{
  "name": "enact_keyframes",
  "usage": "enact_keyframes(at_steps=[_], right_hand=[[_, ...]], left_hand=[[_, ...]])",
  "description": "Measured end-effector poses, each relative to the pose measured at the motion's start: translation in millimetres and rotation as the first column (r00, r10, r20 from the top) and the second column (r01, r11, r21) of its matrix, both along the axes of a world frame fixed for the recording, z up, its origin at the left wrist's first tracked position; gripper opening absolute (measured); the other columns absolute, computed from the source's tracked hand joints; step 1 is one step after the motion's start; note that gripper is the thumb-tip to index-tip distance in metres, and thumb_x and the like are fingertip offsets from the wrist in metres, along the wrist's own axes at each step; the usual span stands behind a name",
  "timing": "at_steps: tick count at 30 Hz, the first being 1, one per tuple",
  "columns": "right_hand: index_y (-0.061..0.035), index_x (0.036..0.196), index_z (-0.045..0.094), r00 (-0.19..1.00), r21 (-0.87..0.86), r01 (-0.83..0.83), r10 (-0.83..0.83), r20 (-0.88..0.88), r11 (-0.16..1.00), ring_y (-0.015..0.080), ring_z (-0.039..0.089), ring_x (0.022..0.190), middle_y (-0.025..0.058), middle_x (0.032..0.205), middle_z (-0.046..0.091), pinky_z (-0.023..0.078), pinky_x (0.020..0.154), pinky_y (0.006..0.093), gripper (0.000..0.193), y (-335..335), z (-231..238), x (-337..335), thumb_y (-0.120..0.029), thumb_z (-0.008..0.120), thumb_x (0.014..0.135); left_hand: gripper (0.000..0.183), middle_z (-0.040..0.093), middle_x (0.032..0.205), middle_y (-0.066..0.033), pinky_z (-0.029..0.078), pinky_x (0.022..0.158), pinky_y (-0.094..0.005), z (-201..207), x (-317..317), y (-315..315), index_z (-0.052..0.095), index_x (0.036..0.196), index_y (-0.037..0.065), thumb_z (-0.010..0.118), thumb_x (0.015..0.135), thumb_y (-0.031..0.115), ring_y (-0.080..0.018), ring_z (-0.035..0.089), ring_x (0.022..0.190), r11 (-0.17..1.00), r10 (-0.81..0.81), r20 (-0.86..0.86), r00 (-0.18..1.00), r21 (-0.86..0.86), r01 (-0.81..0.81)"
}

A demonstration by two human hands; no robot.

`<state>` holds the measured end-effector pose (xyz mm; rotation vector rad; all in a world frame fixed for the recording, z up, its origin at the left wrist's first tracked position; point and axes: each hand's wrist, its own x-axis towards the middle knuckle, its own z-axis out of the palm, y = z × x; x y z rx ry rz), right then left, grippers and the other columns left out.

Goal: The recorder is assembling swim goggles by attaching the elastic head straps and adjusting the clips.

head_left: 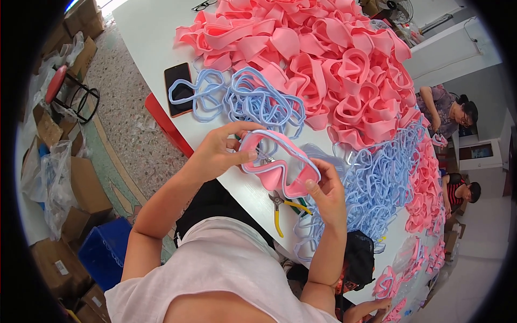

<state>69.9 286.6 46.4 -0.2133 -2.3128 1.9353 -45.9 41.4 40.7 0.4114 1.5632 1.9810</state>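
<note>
A pink goggle skirt with a light-blue rim along its edge is held up over the near edge of the white table. My left hand is closed on its left end, thumb and fingers pinching it. At the right end, my right hand grips it between thumb and fingers. Below it on the table lie pliers with yellow handles; a green handle shows beside them. Just beyond my hands sits a bundle of light-blue frames. To the right, more blue frames form a wide pile.
Pink skirts are heaped on the table's far side. A dark phone lies near the left edge, above a red stool. A blue bin and cardboard boxes stand at left. Co-workers sit along the right; a black cap is close to my right arm.
</note>
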Motion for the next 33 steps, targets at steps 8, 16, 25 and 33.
enact_keyframes(at_steps=[8,16,25,33], right_hand=[[-0.0004,0.098,0.057,0.973,-0.035,0.229,-0.230,-0.014,0.973,0.0083,0.053,0.075,0.0024,0.087,0.059,0.047,0.067,0.0216,0.029,-9.3,-3.8,0.7,-0.011,0.077,0.079],[-0.0006,0.092,0.060,0.961,0.102,0.274,-0.276,0.007,0.956,0.0076,0.054,0.075,0.0015,0.084,0.060,0.048,0.062,0.0204,0.026,-6.3,-1.3,-1.5,-0.008,0.079,0.075],[0.0011,0.097,0.063,0.996,-0.192,0.083,-0.074,0.056,0.978,0.0086,0.059,0.078,0.0038,0.085,0.064,0.051,0.064,0.0213,0.027,6.5,17.5,3.6,-0.004,0.078,0.076],[-0.0066,0.111,0.066,0.977,0.138,0.125,-0.098,-0.189,0.982,0.0173,0.060,0.085,0.0071,0.102,0.062,0.051,0.077,0.0286,0.042,-7.0,24.9,2.6,-0.018,0.081,0.074]], left_hand=[[0.044,0.052,0.095,-0.0027,0.050,0.061,-0.0211,-14.8,5.1,11.5,0.055,0.122,0.005,0.069,0.081,0.000,-0.0080,0.056,0.073,0.992,0.125,-0.159,0.979,0.051,-0.118],[0.047,0.051,0.106,-0.0064,0.050,0.080,-0.0286,-14.4,10.7,10.3,0.049,0.124,0.002,0.068,0.081,0.001,-0.0135,0.056,0.093,0.975,0.114,-0.328,0.938,-0.146,-0.169],[0.066,0.044,0.135,-0.0168,0.040,0.100,-0.0423,0.2,5.2,-8.0,0.055,0.124,0.015,0.083,0.066,0.023,-0.0353,0.043,0.125,0.986,-0.086,-0.923,0.376,-0.132,-0.100],[0.057,0.053,0.123,-0.0174,0.050,0.087,-0.0387,-13.8,-2.6,-1.8,0.068,0.106,0.014,0.087,0.053,0.022,-0.0318,0.058,0.109,0.989,0.119,-0.932,0.342,0.080,-0.126]])
